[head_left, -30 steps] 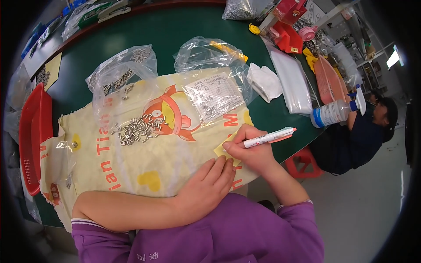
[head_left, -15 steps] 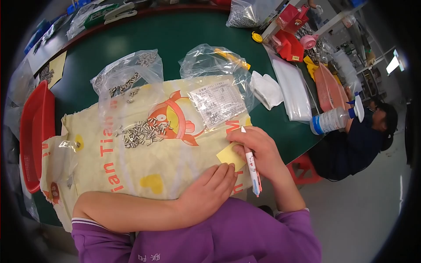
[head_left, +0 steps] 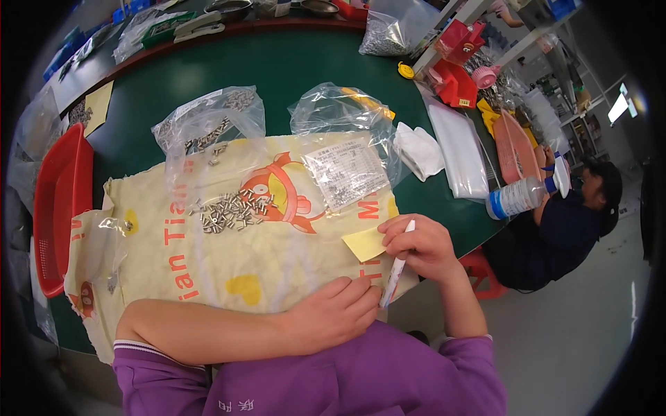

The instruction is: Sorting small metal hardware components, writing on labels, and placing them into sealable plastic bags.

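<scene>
My right hand (head_left: 424, 248) is closed at the near right edge of the patterned cloth. It grips a slim white pen (head_left: 399, 272) that slants down toward me. A small yellow sticky note (head_left: 363, 245) shows at its fingertips, apparently pinched by one edge. My left hand (head_left: 336, 310) lies flat on the near edge of the cloth (head_left: 208, 267), fingers stretched out, close to the pen's lower end. A heap of small metal pins (head_left: 236, 211) sits mid-cloth. Beyond it, a clear bag (head_left: 208, 125) holds more metal parts, and a printed sheet (head_left: 347, 173) lies by another clear bag (head_left: 333, 111).
At the left stands a red tray (head_left: 55, 215). On the right are a folded white cloth (head_left: 419, 150), a stack of clear plastic bags (head_left: 454, 152), a spray bottle (head_left: 520, 197) and a pink basket (head_left: 517, 149). A person (head_left: 562, 229) in dark clothes sits beyond the table's right side.
My left hand has come off the sticky note and drawn back toward me. My right hand has shifted right, the pen turning in its fingers. The view has tilted slightly.
</scene>
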`<state>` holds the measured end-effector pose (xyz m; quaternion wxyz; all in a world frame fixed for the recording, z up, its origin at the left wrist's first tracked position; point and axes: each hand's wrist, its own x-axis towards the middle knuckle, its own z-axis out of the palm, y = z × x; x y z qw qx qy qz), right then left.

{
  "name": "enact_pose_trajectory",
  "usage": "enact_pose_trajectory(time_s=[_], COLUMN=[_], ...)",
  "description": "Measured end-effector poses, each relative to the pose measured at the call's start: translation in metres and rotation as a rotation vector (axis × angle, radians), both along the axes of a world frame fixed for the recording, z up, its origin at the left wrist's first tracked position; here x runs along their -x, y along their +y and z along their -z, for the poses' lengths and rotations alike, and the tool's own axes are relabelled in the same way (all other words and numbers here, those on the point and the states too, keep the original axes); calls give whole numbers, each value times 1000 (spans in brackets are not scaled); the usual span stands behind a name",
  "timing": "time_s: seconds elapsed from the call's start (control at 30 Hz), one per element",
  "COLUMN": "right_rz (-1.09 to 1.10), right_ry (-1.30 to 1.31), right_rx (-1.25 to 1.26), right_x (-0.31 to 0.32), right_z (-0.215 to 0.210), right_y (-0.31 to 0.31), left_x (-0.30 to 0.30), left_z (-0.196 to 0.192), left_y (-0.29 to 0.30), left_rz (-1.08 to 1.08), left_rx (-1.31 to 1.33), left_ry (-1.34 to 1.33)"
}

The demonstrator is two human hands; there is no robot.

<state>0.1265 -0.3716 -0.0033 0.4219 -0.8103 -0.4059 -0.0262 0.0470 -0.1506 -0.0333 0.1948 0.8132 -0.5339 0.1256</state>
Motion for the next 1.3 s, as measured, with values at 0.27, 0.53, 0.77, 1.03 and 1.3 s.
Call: enact_pose_trajectory(time_s=[0.27, 0.53, 0.77, 1.03, 1.3], right_rz=[-95, 246, 502, 501, 494], right_ry=[248, 384, 590, 512, 529], right_rx=[51, -264, -162, -114, -102], right_x=[-1, 21, 21, 19, 17], right_z=[4, 18, 20, 21, 23], right_y=[-17, 23, 47, 51, 46], left_x=[-9, -8, -4, -2, -2], left_z=[-3, -2, -1, 2, -1], left_y=[-1, -2, -1, -5, -5], left_rz=[-200, -116, -177, -231, -232], left_rx=[-16, -190, -234, -247, -347], left_ry=[188, 176, 154, 72, 27])
